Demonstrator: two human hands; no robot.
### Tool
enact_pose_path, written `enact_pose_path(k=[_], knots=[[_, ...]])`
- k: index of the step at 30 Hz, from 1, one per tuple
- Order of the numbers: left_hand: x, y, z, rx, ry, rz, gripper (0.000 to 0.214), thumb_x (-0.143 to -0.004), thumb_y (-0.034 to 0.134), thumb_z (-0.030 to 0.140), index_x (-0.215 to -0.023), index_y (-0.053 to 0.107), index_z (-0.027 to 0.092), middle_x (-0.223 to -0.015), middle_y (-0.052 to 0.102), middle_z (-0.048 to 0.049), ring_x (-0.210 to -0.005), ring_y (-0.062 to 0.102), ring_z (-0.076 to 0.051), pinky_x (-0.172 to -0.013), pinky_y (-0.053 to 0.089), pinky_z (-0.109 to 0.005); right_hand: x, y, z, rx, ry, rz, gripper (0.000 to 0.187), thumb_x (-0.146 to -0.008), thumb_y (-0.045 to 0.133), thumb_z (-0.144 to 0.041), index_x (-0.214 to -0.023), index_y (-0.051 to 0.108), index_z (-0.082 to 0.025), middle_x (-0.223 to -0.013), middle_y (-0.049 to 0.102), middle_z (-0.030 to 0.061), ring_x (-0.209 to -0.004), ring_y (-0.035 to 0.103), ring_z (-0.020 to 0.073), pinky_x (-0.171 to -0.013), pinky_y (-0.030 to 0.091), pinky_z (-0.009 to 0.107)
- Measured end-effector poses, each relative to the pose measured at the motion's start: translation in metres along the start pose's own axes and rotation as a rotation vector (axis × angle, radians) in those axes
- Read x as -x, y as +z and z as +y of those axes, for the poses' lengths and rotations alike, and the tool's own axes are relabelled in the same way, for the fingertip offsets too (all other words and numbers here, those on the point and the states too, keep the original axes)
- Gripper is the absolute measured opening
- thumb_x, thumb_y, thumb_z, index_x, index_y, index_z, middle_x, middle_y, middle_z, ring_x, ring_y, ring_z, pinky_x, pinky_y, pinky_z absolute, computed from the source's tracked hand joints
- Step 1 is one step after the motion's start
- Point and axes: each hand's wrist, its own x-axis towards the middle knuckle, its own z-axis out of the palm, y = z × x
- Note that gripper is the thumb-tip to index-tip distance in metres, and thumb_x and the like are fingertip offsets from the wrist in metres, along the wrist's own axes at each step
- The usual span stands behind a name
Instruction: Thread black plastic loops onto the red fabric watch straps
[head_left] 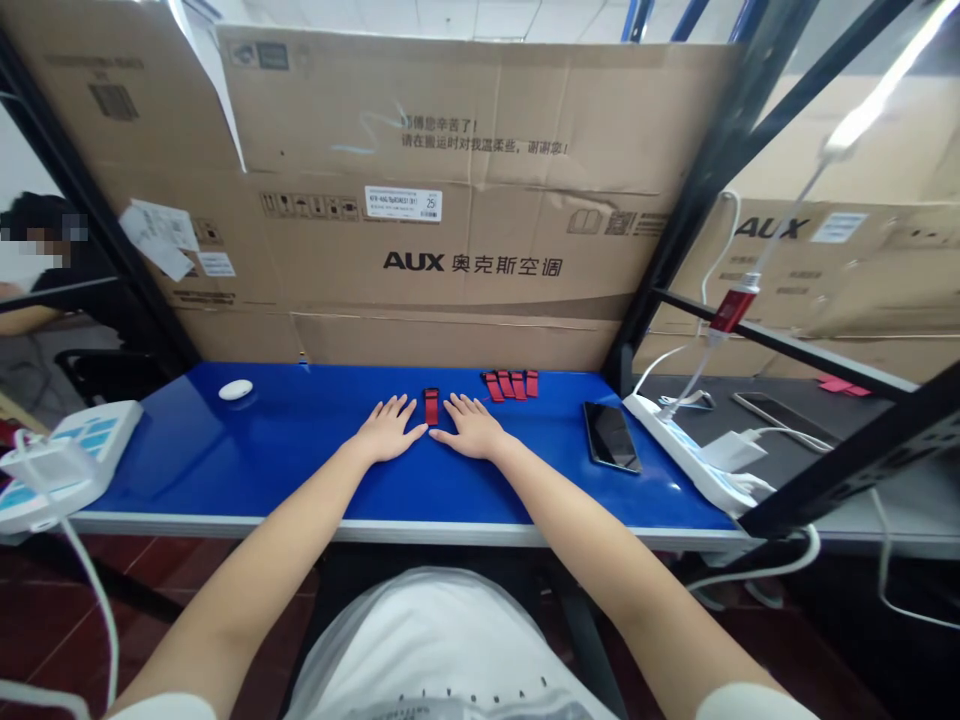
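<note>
My left hand (390,430) lies palm down on the blue tabletop (285,470), fingers spread. Opposite it, my right hand (471,427) rests flat in the same way, also with fingers apart. Between them, touching neither as far as I can see, is a small red strap with a black buckle (431,408). Just beyond my right hand, several similar red straps (512,385) with black ends lie side by side in a row. Neither hand holds anything.
A dark phone (612,437) lies to the right, beside a white power strip (690,455). At the left are a white oval object (235,390) and another power strip (105,440). Tall cardboard (465,190) closes off the back. A person (60,260) is at far left.
</note>
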Motion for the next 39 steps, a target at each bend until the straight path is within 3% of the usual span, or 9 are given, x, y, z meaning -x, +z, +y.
enact_pose_path(k=[11,13,16,18,21,25,31,36,39], knots=[[-0.001,0.002,0.001,0.024,0.008,0.057,0.078,-0.089,0.031,0.065,-0.148,0.032,0.014,-0.157,0.023,-0.0156,-0.145,0.017,-0.034,-0.114,0.015,-0.052,0.0,-0.001,-0.001,-0.026,-0.022,0.054,0.09,-0.082,0.036,-0.076,-0.146,0.036,-0.013,-0.156,0.023,0.0157,-0.145,0.017,0.0324,-0.116,0.011,0.046],[0.0,0.002,0.005,0.038,0.068,0.117,0.071,-0.091,0.035,0.057,-0.146,0.034,0.013,-0.153,0.032,-0.0175,-0.142,0.024,-0.035,-0.112,0.021,-0.052,-0.001,-0.004,0.001,-0.058,-0.074,0.13,0.069,-0.084,0.049,-0.064,-0.132,0.054,-0.015,-0.145,0.044,0.0176,-0.136,0.036,0.0325,-0.11,0.024,0.046],[0.003,0.0,0.015,0.08,0.239,0.186,0.053,-0.092,0.04,0.047,-0.137,0.047,0.019,-0.141,0.046,-0.0146,-0.131,0.04,-0.032,-0.105,0.033,-0.048,-0.003,-0.01,0.009,-0.175,-0.147,0.259,0.022,-0.085,0.058,-0.036,-0.081,0.068,-0.017,-0.099,0.068,0.0117,-0.098,0.06,0.0234,-0.09,0.041,0.036],[0.004,-0.003,0.021,0.124,0.33,0.211,0.04,-0.092,0.043,0.045,-0.119,0.058,0.021,-0.128,0.056,-0.0119,-0.117,0.05,-0.029,-0.098,0.04,-0.044,-0.004,-0.013,0.014,-0.268,-0.141,0.347,0.023,-0.081,0.062,-0.025,-0.06,0.059,-0.018,-0.078,0.064,0.0063,-0.078,0.059,0.0179,-0.078,0.044,0.031],[0.005,-0.007,0.026,0.216,0.392,0.223,0.023,-0.089,0.05,0.041,-0.092,0.061,0.021,-0.102,0.063,-0.0072,-0.093,0.058,-0.023,-0.084,0.046,-0.037,-0.003,-0.012,0.02,-0.406,-0.141,0.426,0.01,-0.071,0.07,-0.02,-0.07,0.061,-0.017,-0.079,0.058,0.0024,-0.069,0.053,0.014,-0.07,0.045,0.029],[0.002,-0.007,0.028,0.331,0.39,0.232,0.015,-0.085,0.057,0.033,-0.076,0.055,0.021,-0.088,0.064,-0.003,-0.08,0.058,-0.019,-0.075,0.046,-0.033,-0.004,-0.005,0.02,-0.511,-0.19,0.316,0.027,-0.069,0.072,-0.019,-0.096,0.066,-0.018,-0.091,0.055,0.0025,-0.065,0.051,0.0105,-0.068,0.046,0.027],[-0.001,-0.007,0.031,0.43,0.376,0.252,0.03,-0.078,0.068,0.037,-0.102,0.06,0.02,-0.098,0.065,-0.0061,-0.092,0.06,-0.023,-0.083,0.047,-0.036,-0.003,-0.003,0.016,-0.599,-0.207,0.212,0.024,-0.065,0.072,-0.02,-0.087,0.063,-0.017,-0.082,0.054,-0.0007,-0.068,0.051,0.0117,-0.069,0.044,0.027],[0.002,-0.013,0.034,0.343,0.471,0.224,0.029,-0.081,0.066,0.042,-0.1,0.066,0.021,-0.095,0.065,-0.0069,-0.094,0.059,-0.024,-0.085,0.047,-0.037,0.002,-0.015,0.015,-0.754,-0.167,0.088,0.027,-0.059,0.071,-0.021,-0.081,0.055,-0.019,-0.074,0.054,-0.0038,-0.066,0.049,0.0124,-0.064,0.041,0.025],[0.007,-0.018,0.04,0.374,0.499,0.3,0.028,-0.082,0.065,0.042,-0.099,0.066,0.02,-0.095,0.066,-0.0066,-0.092,0.06,-0.023,-0.083,0.048,-0.036,0.006,-0.025,0.015,-0.86,-0.145,0.025,0.023,-0.058,0.067,-0.021,-0.074,0.051,-0.02,-0.071,0.053,-0.0048,-0.068,0.05,0.0134,-0.065,0.04,0.025]])
